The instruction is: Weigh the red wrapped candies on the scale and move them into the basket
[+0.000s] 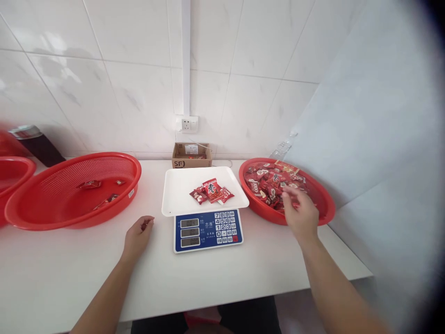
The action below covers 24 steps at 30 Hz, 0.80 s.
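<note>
My right hand (pixel 303 214) is over the near rim of a red basket (pixel 321 204) at the right, its fingers apart, with no packet visible in them. Small red snack packets (pixel 267 183) fill that basket. My left hand (pixel 138 235) rests on the table left of the scale, fingers curled in and nothing showing in them. Between my hands stands a digital scale (pixel 208 230) with a blue keypad panel and a white weighing tray (pixel 181 185). Several red packets (pixel 212 189) lie in a small pile on the tray. The display digits are too faint to read surely.
A larger red basket (pixel 104 169) at the left holds a few packets. Behind the scale stands an open cardboard box (pixel 179 163) near a wall socket (pixel 187 124). Farther left are a dark bottle (pixel 43 146) and another red basket (pixel 17 169). The white table (pixel 215 278) meets walls behind and right.
</note>
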{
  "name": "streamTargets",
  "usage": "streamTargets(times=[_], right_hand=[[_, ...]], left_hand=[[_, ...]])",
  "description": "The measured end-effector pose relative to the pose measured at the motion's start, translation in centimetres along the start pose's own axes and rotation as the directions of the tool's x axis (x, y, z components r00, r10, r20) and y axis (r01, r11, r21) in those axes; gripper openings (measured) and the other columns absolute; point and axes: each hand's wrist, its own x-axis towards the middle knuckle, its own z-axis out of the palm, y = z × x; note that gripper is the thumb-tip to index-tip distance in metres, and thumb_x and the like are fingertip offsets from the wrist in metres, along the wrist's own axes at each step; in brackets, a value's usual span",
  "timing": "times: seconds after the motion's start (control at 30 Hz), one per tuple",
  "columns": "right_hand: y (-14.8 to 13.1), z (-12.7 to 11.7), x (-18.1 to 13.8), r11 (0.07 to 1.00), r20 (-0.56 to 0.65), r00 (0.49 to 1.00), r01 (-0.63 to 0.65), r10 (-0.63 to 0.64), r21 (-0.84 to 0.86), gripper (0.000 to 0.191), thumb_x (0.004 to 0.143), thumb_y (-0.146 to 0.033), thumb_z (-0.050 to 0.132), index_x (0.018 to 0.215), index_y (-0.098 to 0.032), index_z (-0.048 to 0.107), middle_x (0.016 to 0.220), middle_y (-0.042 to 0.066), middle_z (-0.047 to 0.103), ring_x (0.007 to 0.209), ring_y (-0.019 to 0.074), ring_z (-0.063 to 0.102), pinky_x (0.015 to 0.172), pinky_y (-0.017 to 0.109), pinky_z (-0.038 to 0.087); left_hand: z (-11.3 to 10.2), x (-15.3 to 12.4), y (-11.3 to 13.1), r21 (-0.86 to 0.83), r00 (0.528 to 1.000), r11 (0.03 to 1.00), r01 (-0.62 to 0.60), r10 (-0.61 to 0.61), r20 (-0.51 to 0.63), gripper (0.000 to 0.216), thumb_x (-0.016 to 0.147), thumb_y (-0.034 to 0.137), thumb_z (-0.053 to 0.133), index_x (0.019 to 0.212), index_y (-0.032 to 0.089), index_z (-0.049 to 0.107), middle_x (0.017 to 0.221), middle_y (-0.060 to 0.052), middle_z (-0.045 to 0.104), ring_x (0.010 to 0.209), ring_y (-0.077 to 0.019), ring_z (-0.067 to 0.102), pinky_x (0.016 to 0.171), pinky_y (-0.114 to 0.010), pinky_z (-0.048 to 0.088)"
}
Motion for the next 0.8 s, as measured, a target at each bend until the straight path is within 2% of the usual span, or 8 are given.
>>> streamTargets(times=[0.07,0.17,0.3,0.4,0.5,0.7,0.8], right_hand=[[-0.5,0.1,-3.2,0.993,-0.008,0.999,-0.047,0.048,0.106,0.029,0.081,-0.038,0.048,0.099,-0.018,0.061,0.093,0.009,0.067,0.083,0.0190,0.062,0.076,0.033,0.048],[-0.7,1.0,-7.5,0.959,0.161,0.977,-0.176,0.142,0.223,0.031,0.081,-0.041,0.048,0.096,-0.018,0.061,0.082,0.008,0.067,0.070,0.0178,0.063,0.065,0.030,0.050],[0.2,3.1,-10.0,0.915,0.453,0.863,-0.346,0.223,0.208,0.035,0.078,-0.044,0.049,0.100,-0.020,0.060,0.083,0.006,0.068,0.070,0.0188,0.063,0.065,0.032,0.051],[1.2,4.2,-10.1,0.885,0.551,0.793,-0.424,0.260,0.192,0.035,0.075,-0.045,0.051,0.099,-0.022,0.060,0.080,0.005,0.068,0.073,0.0213,0.064,0.072,0.037,0.051],[1.8,4.9,-10.1,0.866,0.564,0.776,-0.459,0.282,0.200,0.034,0.073,-0.045,0.051,0.095,-0.021,0.061,0.078,0.005,0.068,0.072,0.0224,0.065,0.073,0.040,0.051],[1.4,5.0,-10.9,0.886,0.527,0.802,-0.428,0.282,0.177,0.030,0.073,-0.044,0.051,0.090,-0.022,0.062,0.086,0.006,0.069,0.076,0.0216,0.064,0.075,0.038,0.050],[0.4,4.4,-10.7,0.909,0.451,0.853,-0.375,0.262,0.180,0.031,0.078,-0.044,0.047,0.091,-0.020,0.062,0.089,0.008,0.068,0.077,0.0209,0.062,0.073,0.036,0.050]], left_hand=[[0.0,0.0,0.0,0.001,1.000,1.000,0.002,-0.002,0.001,0.029,0.072,0.044,0.047,0.089,0.023,0.059,0.080,0.000,0.065,0.073,-0.0169,0.059,0.066,-0.027,0.045],[0.1,0.0,0.2,0.007,1.000,1.000,0.005,-0.005,-0.001,0.029,0.072,0.044,0.046,0.089,0.023,0.059,0.080,-0.001,0.064,0.073,-0.0171,0.059,0.066,-0.027,0.045],[0.1,-0.2,0.5,0.018,1.000,1.000,0.006,-0.006,-0.004,0.029,0.072,0.044,0.046,0.088,0.023,0.059,0.079,-0.001,0.064,0.073,-0.0174,0.059,0.067,-0.028,0.045],[0.0,-0.3,0.5,0.023,1.000,1.000,0.005,-0.004,-0.010,0.029,0.073,0.044,0.046,0.088,0.023,0.059,0.079,-0.001,0.064,0.074,-0.0177,0.059,0.067,-0.028,0.045],[0.0,-0.3,0.6,0.029,1.000,1.000,0.002,-0.001,-0.017,0.030,0.072,0.045,0.046,0.087,0.023,0.059,0.080,-0.001,0.064,0.074,-0.0178,0.059,0.067,-0.028,0.046],[-0.1,-0.3,0.8,0.054,1.000,0.998,0.023,-0.022,-0.017,0.028,0.072,0.043,0.047,0.087,0.024,0.059,0.079,0.000,0.064,0.072,-0.0171,0.058,0.067,-0.027,0.045],[-0.1,-0.2,0.7,0.058,1.000,0.998,0.020,-0.019,-0.015,0.029,0.072,0.044,0.046,0.088,0.023,0.059,0.080,-0.001,0.064,0.073,-0.0177,0.058,0.067,-0.027,0.045]])
